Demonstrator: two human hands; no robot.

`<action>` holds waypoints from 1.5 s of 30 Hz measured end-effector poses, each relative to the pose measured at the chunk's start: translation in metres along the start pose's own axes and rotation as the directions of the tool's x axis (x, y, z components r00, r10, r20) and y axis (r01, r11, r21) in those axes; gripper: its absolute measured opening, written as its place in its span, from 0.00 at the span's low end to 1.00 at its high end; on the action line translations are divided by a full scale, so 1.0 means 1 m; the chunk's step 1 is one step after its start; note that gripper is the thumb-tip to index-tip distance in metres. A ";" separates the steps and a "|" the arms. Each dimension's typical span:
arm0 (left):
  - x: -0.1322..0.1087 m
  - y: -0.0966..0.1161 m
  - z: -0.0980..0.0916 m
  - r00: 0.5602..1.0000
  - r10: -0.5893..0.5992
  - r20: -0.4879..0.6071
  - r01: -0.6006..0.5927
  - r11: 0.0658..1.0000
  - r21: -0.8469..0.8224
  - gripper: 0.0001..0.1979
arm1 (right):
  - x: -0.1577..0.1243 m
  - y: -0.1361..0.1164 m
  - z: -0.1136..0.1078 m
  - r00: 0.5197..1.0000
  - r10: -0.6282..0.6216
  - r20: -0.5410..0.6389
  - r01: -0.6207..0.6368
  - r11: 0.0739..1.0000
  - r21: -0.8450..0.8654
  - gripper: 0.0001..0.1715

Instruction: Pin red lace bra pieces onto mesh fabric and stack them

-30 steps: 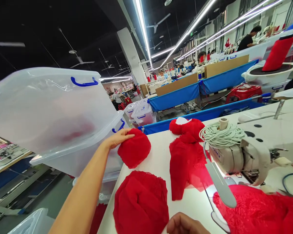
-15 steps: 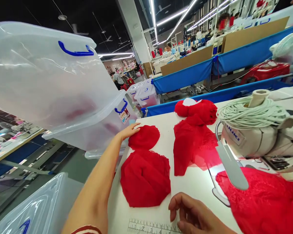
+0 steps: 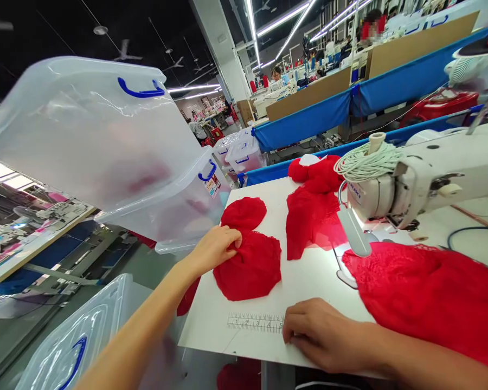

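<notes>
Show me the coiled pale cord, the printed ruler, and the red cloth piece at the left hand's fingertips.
Coiled cord (image 3: 361, 163): head view, on the front strands of the coil.
Printed ruler (image 3: 255, 323): head view, midway along its visible markings.
Red cloth piece (image 3: 252, 274): head view, near its visible middle.

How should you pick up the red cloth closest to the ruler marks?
Probably pinch the red cloth by its upper-left edge, coming from the left. It lies spread out and soft, so the edge should gather easily; the left hand is at that side.
</notes>
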State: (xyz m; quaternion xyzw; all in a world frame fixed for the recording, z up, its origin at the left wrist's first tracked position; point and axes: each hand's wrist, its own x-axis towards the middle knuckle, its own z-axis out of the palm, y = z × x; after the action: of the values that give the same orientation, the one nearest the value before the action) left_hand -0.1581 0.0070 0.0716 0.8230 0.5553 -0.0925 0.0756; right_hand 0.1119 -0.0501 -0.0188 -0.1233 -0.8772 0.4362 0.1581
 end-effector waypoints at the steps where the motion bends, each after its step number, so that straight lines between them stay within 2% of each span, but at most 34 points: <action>1: -0.005 0.002 -0.004 1.000 -0.013 -0.010 0.013 1.000 0.014 0.07 | 0.000 0.000 -0.001 1.000 0.009 -0.009 -0.009 1.000 0.017 0.16; 3: -0.018 0.006 -0.018 0.999 -0.032 -0.039 0.034 0.998 0.053 0.05 | -0.001 -0.002 -0.004 0.998 0.046 -0.031 -0.043 0.997 0.069 0.15; 5: -0.031 0.013 -0.035 0.997 -0.074 -0.038 0.075 0.997 0.025 0.04 | -0.002 -0.007 -0.008 0.994 0.093 -0.058 -0.083 0.985 0.150 0.15; 7: -0.043 0.024 -0.052 0.987 -0.159 0.012 0.159 0.978 -0.131 0.04 | -0.001 -0.014 -0.014 0.984 0.163 -0.073 -0.137 0.950 0.280 0.13; 9: -0.050 0.045 -0.062 0.968 -0.234 0.085 0.249 0.912 -0.325 0.02 | 0.000 -0.023 -0.020 0.975 0.219 -0.046 -0.171 0.859 0.482 0.08; 10: -0.052 0.059 -0.063 0.962 -0.253 0.101 0.272 0.877 -0.397 0.02 | 0.001 -0.029 -0.023 0.972 0.234 -0.028 -0.169 0.774 0.611 0.08; 12: -0.054 0.092 -0.057 0.965 -0.244 0.093 0.257 0.828 -0.498 0.02 | 0.002 -0.041 -0.028 0.970 0.244 -0.012 -0.114 0.497 0.860 0.17; 14: -0.057 0.127 -0.043 0.976 -0.205 0.074 0.207 0.771 -0.602 0.02 | 0.000 -0.052 -0.030 0.965 0.264 -0.005 -0.044 0.183 0.982 0.23; 15: -0.059 0.142 -0.036 0.982 -0.158 0.104 0.187 0.730 -0.657 0.04 | -0.002 -0.056 -0.029 0.956 0.292 0.005 -0.029 0.076 0.997 0.23; 16: -0.060 0.154 -0.028 0.981 -0.086 0.176 0.185 0.704 -0.685 0.06 | -0.006 -0.060 -0.028 0.942 0.335 0.023 -0.030 0.015 0.999 0.22; 18: -0.060 0.167 -0.015 0.956 0.027 0.293 0.195 0.686 -0.701 0.10 | -0.016 -0.062 -0.026 0.888 0.456 0.066 -0.064 -0.021 0.998 0.17; 19: -0.058 0.168 -0.010 0.960 0.019 0.278 0.188 0.694 -0.696 0.10 | -0.023 -0.060 -0.026 0.849 0.521 0.083 -0.088 -0.015 0.996 0.14; 21: -0.047 0.163 0.000 0.992 -0.071 0.108 0.127 0.686 -0.717 0.12 | -0.035 -0.053 -0.029 0.809 0.574 0.124 -0.173 0.031 0.984 0.18; 22: -0.039 0.158 0.005 0.994 -0.105 0.022 0.086 0.653 -0.753 0.13 | -0.040 -0.048 -0.033 0.815 0.562 0.143 -0.221 0.074 0.972 0.20; 23: -0.031 0.154 0.011 0.995 -0.098 -0.017 0.045 0.593 -0.804 0.13 | -0.044 -0.042 -0.038 0.832 0.530 0.165 -0.272 0.131 0.953 0.21; 25: -0.013 0.145 0.022 0.998 0.041 0.045 0.025 0.408 -0.913 0.20 | -0.049 -0.030 -0.052 0.874 0.434 0.218 -0.354 0.262 0.898 0.18; 27: 0.001 0.140 0.033 0.969 0.195 0.149 0.107 0.210 -0.972 0.23 | -0.051 -0.022 -0.067 0.901 0.359 0.244 -0.374 0.354 0.857 0.15; 29: 0.008 0.139 0.040 0.954 0.235 0.185 0.186 0.021 -0.982 0.25 | -0.055 -0.022 -0.080 0.920 0.325 0.220 -0.336 0.364 0.868 0.13; 31: 0.007 0.146 0.042 0.963 0.202 0.177 0.215 -0.183 -0.959 0.23 | -0.067 -0.030 -0.090 0.930 0.333 0.156 -0.263 0.308 0.914 0.16; 33: -0.001 0.163 0.039 0.962 0.210 0.173 0.237 -0.337 -0.911 0.21 | -0.089 -0.044 -0.098 0.929 0.353 0.108 -0.219 0.293 0.931 0.23; 34: -0.006 0.176 0.037 0.954 0.241 0.176 0.260 -0.382 -0.887 0.20 | -0.103 -0.051 -0.101 0.928 0.362 0.087 -0.213 0.326 0.921 0.26; 36: -0.013 0.205 0.033 0.915 0.362 0.181 0.319 -0.370 -0.872 0.19 | -0.134 -0.064 -0.109 0.908 0.409 0.089 -0.293 0.471 0.832 0.25; 38: -0.011 0.234 0.033 0.883 0.445 0.152 0.271 -0.218 -0.938 0.18 | -0.162 -0.069 -0.120 0.870 0.492 0.003 -0.343 0.602 0.721 0.19; 39: -0.007 0.245 0.035 0.891 0.435 0.127 0.197 -0.121 -0.973 0.17 | -0.173 -0.068 -0.127 0.855 0.518 -0.033 -0.373 0.657 0.655 0.16; 41: 0.011 0.259 0.044 0.947 0.310 0.078 0.072 0.030 -0.997 0.15 | -0.185 -0.058 -0.138 0.823 0.560 -0.095 -0.440 0.734 0.518 0.14; 42: 0.022 0.261 0.050 0.979 0.196 0.061 0.044 0.092 -0.995 0.14 | -0.187 -0.049 -0.142 0.806 0.579 -0.123 -0.477 0.759 0.443 0.15; 43: 0.034 0.260 0.057 0.995 0.085 0.047 0.032 0.165 -0.986 0.14 | -0.186 -0.039 -0.144 0.782 0.597 -0.178 -0.517 0.781 0.349 0.15; 45: 0.055 0.254 0.070 0.998 -0.054 0.024 0.039 0.308 -0.951 0.14 | -0.180 -0.017 -0.139 0.721 0.602 -0.344 -0.595 0.792 0.137 0.16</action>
State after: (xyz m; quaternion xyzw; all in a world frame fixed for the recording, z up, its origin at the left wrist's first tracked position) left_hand 0.0928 -0.0542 -0.0040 0.6057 0.5276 0.2544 0.5385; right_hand 0.3297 -0.0227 0.0435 -0.4782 -0.7404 0.4399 0.1721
